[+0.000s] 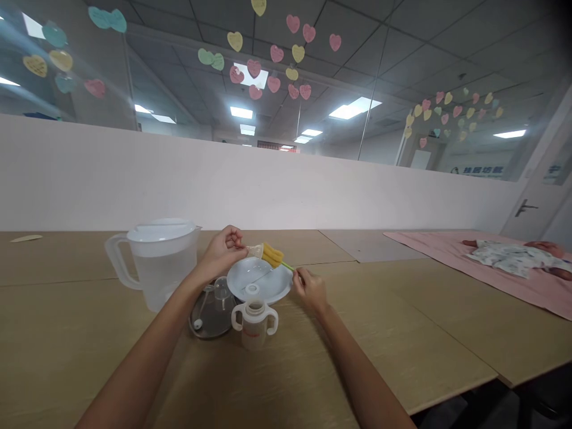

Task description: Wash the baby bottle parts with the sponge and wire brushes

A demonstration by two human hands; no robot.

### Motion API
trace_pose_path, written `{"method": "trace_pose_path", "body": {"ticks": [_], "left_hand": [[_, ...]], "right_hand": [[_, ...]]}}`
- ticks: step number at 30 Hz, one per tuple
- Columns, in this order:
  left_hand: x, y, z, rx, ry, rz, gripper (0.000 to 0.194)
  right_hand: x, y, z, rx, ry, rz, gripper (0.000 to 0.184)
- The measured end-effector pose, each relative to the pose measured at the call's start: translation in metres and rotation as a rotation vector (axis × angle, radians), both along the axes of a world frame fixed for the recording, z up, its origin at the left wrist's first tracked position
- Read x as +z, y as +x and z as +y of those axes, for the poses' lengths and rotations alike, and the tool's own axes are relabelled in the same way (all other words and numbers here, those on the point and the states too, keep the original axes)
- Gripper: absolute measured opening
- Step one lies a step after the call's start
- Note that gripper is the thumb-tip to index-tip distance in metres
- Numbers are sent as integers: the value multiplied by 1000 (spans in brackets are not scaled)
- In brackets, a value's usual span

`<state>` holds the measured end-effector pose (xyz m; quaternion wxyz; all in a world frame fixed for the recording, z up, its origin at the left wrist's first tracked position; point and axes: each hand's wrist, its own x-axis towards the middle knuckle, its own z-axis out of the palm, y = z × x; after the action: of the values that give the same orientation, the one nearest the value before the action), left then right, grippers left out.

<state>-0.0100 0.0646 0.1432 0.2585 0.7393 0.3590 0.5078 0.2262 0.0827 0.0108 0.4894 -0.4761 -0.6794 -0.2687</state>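
Observation:
My left hand [226,249] pinches a small translucent whitish piece [255,251], which looks like a bottle nipple, at the tip of a yellow sponge brush [272,255]. The brush's thin green handle is closed in the fingers of my right hand [311,289]. Both hands are above a white bowl [285,289]. In front of it stands a clear two-handled baby bottle [254,329], its top uncovered. A white ring [252,289] shows just behind the bottle's mouth. On a dark see-through dish [212,326] to the left are a clear cap [222,291] and a straw-like part.
A lidded translucent pitcher [163,268] with liquid stands left of the dish. At the right, a baby doll [513,257] in patterned clothes lies on a pink cloth [447,250]. A flat pale piece [27,238] lies far left. A white wall [268,190] runs behind the table.

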Motion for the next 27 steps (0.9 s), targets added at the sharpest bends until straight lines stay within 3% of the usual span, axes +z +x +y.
{"method": "trace_pose_path", "body": {"ticks": [6,9,13,16,18,22,27], "left_hand": [[-4,-6,4,270,207,419,23],[-1,-20,4,334,181,575,27],[-3,-43,5,209,-85,792,25],[-17,-50,12,123,-361,917,26],[-30,-48,16,126,-448,950,26],[-48,-41,21,138,-444,982,23],[-44,-33,20,179,-287,986,8]], "right_hand": [[4,-3,-7,88,34,-99,27],[3,0,-6,75,34,-85,28],[2,2,-4,36,10,-55,28],[0,3,-3,8,-22,-83,29],[-1,4,-3,-9,-38,-107,29],[-3,5,-1,-25,-51,-122,29],[-4,5,0,-10,-78,-145,30]]}}
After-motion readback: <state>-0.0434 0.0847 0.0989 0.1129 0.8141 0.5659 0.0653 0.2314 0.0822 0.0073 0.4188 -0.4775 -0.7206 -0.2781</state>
